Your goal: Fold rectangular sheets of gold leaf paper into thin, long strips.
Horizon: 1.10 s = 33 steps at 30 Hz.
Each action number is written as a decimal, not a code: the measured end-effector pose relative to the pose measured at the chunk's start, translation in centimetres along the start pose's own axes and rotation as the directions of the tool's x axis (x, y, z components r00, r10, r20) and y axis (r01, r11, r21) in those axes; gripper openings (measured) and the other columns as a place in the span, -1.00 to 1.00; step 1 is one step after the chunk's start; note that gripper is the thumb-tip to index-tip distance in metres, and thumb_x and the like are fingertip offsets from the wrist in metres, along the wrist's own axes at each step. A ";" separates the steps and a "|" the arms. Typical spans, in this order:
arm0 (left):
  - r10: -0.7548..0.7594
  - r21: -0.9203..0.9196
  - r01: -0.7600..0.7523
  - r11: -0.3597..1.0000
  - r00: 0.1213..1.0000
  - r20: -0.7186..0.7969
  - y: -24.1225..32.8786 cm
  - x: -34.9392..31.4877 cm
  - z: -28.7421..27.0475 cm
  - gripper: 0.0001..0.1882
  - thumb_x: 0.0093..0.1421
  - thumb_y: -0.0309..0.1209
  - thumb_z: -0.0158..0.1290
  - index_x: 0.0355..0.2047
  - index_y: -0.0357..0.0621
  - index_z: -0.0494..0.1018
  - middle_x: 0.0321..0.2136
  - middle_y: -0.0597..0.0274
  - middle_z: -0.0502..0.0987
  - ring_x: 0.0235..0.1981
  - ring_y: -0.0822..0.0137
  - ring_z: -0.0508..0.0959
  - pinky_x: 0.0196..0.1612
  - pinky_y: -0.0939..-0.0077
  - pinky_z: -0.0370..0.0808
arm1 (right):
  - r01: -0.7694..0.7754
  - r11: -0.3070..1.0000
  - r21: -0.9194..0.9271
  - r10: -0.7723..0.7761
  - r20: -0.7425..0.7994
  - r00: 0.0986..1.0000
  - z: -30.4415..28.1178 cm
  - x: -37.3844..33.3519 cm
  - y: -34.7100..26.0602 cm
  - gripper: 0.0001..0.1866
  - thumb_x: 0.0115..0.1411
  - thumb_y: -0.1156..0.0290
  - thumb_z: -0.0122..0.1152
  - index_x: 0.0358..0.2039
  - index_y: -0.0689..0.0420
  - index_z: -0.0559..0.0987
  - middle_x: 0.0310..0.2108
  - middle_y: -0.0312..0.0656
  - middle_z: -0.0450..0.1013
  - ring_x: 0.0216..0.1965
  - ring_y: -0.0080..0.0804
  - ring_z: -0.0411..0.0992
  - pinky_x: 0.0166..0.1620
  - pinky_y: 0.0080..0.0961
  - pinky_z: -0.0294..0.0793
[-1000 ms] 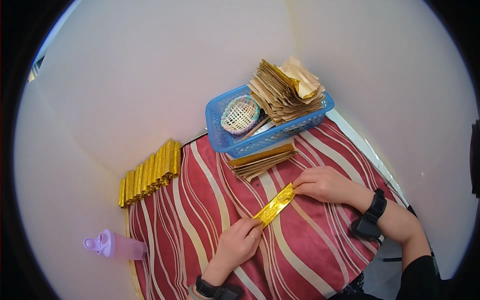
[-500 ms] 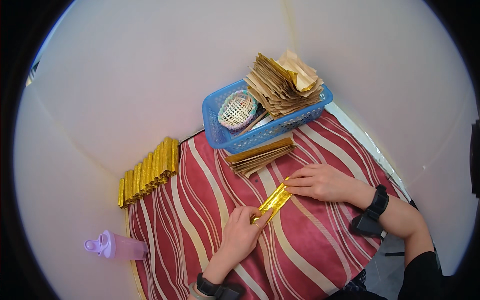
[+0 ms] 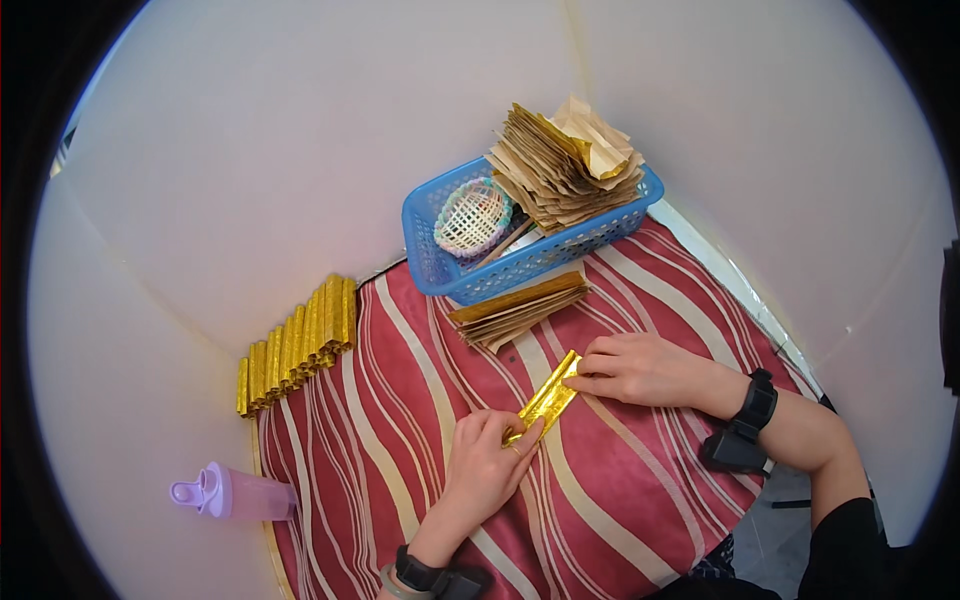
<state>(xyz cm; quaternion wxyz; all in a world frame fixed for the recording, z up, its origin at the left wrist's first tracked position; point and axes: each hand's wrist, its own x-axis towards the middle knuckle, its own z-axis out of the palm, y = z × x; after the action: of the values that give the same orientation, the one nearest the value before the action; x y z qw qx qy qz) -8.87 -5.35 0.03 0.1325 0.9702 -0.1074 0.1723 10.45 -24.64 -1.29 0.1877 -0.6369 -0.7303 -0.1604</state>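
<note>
A strip of folded gold foil paper point(image 3: 551, 400) lies slantwise on the striped cloth, with a raised fold along its far-left side. My left hand point(image 3: 484, 458) grips its near end, thumb on the foil and fingers closed at the edge. At the far end my right hand point(image 3: 645, 372) pinches the strip's right edge, its fingers bent and pressed together. Just beyond lies a loose stack of brown paper sheets point(image 3: 525, 312) with gold on top. Several rolled gold foil paper tubes point(image 3: 300, 345) are piled at the left edge of the table.
A blue plastic basket point(image 3: 428, 272) stands at the back, holding a thick stack of brown and gold paper point(image 3: 560, 180) and a small woven basket point(image 3: 472, 218). A purple bottle point(image 3: 245, 493) lies at the left edge. Pale walls rise around the red striped tablecloth point(image 3: 630, 480).
My right hand has shifted slightly right along the strip's far end, baring more of the foil's tip. My left hand keeps its hold, almost unmoved.
</note>
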 end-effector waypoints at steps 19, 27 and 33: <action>-0.014 -0.053 0.013 0.999 1.000 -0.022 0.4 0.1 0.4 -0.59 -0.11 -0.57 0.22 -0.16 -0.11 0.61 -0.30 0.19 0.45 -0.21 0.14 0.42 -0.12 0.30 0.38 | -0.093 0.971 0.220 0.064 0.139 0.988 -0.2 0.4 -1.7 -0.47 0.25 0.16 0.11 0.08 0.32 0.41 0.18 0.05 0.29 0.19 -0.08 0.28 0.20 -0.32 0.33; 0.058 -0.010 -0.058 0.998 0.997 0.047 -0.1 -0.7 1.5 -0.60 0.06 -0.56 0.13 -0.04 -0.28 0.48 0.09 0.01 0.41 0.15 0.05 0.39 0.17 0.14 0.34 | -0.103 0.971 0.216 0.067 0.170 0.983 0.4 -0.1 -2.0 -0.38 0.30 0.06 0.01 0.17 0.31 0.32 0.24 0.16 0.18 0.30 0.02 0.13 0.32 -0.27 0.13; -0.054 0.041 0.047 0.998 0.978 0.201 1.6 -1.0 0.7 -0.45 0.15 -0.42 0.12 0.14 -0.35 0.31 0.17 -0.09 0.33 0.26 0.01 0.28 0.29 0.02 0.14 | -0.154 0.970 0.187 0.115 0.203 0.972 0.0 -0.3 -2.0 -0.37 0.29 -0.01 0.00 0.22 0.17 0.32 0.27 0.16 0.13 0.31 0.07 0.10 0.32 -0.19 0.10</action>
<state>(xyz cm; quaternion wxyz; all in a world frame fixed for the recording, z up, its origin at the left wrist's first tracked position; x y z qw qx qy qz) -9.97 -6.95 -0.60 0.1079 0.9873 -0.0926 0.0713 8.50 -25.23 -1.43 0.1910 -0.6752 -0.7124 -0.0106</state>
